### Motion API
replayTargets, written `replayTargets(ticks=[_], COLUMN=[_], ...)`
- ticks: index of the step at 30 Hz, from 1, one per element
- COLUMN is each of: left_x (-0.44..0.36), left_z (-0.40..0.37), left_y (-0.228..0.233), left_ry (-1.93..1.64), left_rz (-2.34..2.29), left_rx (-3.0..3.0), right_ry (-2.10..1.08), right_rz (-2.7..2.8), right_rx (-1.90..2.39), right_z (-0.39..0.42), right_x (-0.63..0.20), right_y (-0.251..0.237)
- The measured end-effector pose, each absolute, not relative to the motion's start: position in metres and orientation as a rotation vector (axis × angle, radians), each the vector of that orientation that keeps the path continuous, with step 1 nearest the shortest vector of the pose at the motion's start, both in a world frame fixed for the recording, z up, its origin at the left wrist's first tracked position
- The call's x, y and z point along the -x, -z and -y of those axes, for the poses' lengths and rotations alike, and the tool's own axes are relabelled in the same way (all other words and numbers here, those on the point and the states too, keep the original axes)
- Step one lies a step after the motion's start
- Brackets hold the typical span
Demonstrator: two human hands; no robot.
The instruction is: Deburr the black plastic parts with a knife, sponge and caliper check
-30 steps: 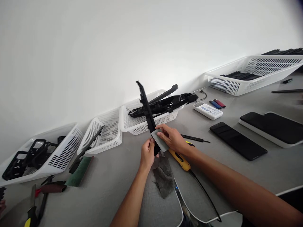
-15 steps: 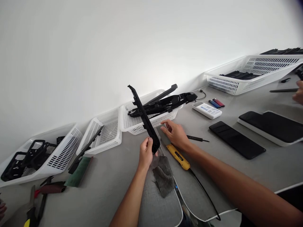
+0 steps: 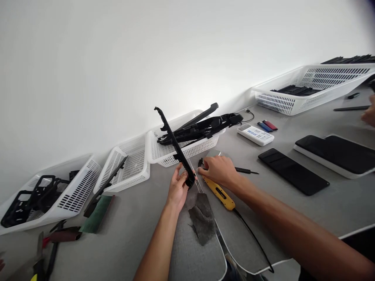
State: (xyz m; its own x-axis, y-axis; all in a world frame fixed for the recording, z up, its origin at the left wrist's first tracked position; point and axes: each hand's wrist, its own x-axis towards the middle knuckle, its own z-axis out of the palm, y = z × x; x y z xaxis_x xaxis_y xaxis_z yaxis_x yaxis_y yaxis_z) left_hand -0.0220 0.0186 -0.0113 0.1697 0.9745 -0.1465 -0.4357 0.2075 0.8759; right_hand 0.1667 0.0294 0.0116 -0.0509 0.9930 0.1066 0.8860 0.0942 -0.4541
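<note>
My left hand (image 3: pixel 177 187) grips the lower end of a long, narrow black plastic part (image 3: pixel 175 144) with small tabs along its edge. The part stands tilted, its far end up and to the left. My right hand (image 3: pixel 218 169) is curled just above the front end of a yellow corded handheld tool (image 3: pixel 221 195), which lies on the table. A small dark piece (image 3: pixel 200 162) shows at its fingertips and a silvery flat piece (image 3: pixel 215 153) behind its knuckles; what the fingers hold is mostly hidden. Below my left hand lies a dark grey cloth (image 3: pixel 202 218).
A white basket (image 3: pixel 164 159) of black parts stands behind my hands, with more baskets (image 3: pixel 123 187) to the left. Further right lie a white box-shaped device (image 3: pixel 255 135), lighters (image 3: pixel 267 126), a phone (image 3: pixel 293 171) and a dark pen-like tool (image 3: pixel 246 170). Another person's hand (image 3: pixel 369 113) shows at the right edge.
My left hand has turned the black part, so its narrow edge shows more. My right hand has closed from a looser pose, and dark and silvery pieces now show by it.
</note>
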Motion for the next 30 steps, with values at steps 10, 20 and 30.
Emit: replayTargets(ticks=[10,20,30], left_x=[0.017,0.02,0.019], left_z=[-0.012,-0.018,-0.02], left_y=[0.004,0.015,0.02], left_ry=[-1.338,-1.346,-1.348], left_rz=[-0.668,-0.857,-0.829], left_rx=[-0.519,-0.731,-0.755], right_ry=[-0.37,-1.299,-1.675], right_rz=[2.281,1.377,1.207], right_rx=[1.875,1.104,0.84], right_z=[-0.006,-0.02,-0.006], right_x=[-0.148,-0.141,-0.138], right_y=[-0.017,-0.003,-0.016])
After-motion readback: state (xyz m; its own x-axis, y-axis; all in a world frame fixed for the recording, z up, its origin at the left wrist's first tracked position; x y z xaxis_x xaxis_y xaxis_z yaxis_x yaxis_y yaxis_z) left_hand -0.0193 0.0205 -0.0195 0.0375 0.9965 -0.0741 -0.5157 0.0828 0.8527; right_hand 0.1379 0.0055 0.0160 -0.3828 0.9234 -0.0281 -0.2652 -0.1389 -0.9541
